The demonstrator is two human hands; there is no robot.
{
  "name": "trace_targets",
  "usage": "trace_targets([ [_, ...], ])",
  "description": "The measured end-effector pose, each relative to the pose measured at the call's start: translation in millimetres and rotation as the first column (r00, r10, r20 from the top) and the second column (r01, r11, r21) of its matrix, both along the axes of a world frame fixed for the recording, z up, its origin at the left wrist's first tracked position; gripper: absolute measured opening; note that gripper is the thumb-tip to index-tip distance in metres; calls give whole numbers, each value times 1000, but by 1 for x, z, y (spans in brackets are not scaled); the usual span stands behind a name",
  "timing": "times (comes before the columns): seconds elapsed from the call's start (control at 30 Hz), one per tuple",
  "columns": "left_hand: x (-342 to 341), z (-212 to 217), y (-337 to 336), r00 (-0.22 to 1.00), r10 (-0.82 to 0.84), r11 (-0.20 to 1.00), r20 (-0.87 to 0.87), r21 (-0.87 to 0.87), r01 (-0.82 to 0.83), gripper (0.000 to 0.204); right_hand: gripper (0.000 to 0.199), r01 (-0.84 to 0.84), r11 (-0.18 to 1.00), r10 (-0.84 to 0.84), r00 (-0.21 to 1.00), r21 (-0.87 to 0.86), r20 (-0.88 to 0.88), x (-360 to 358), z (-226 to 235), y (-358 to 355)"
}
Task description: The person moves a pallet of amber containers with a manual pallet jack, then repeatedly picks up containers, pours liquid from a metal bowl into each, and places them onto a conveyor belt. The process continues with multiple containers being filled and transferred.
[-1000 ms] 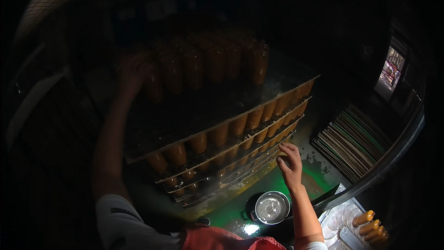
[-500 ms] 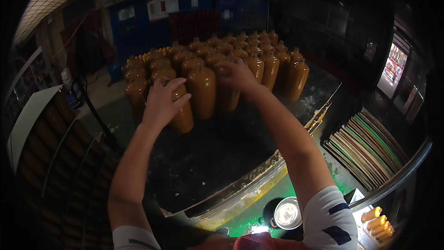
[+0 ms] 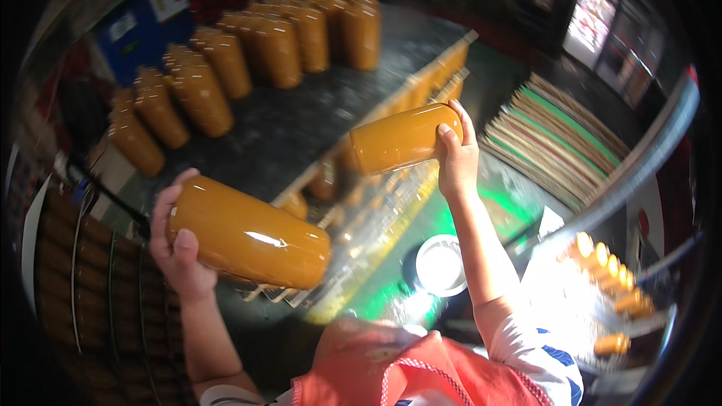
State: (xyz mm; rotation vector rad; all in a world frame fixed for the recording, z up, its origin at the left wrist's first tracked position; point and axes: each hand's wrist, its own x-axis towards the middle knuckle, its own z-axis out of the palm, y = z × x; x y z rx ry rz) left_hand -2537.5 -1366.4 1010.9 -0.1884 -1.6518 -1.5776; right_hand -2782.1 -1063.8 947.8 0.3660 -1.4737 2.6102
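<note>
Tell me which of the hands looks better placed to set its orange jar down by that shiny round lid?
Probably the right. The right hand holds its jar almost above the lid; the left hand with its jar is farther off.

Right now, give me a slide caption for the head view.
Each hand, left hand and right hand, holds an orange bottle sideways above stacked trays.

bottles [image 3: 248, 237]: glossy smooth orange | board [image 3: 301, 124]: dark, matt, rough
</note>
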Motion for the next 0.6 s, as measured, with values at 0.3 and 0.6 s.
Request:
trace_targets([
  [0.3, -140, -253, 243, 549, -826, 325, 126, 903, 282, 52, 44, -32, 866, 358, 737, -499, 574, 41, -169, 210],
  [0.6, -255, -418, 358, 615, -464, 789, 637, -18, 614, 57, 58, 176, 636, 481, 671, -751, 564, 37, -198, 240],
])
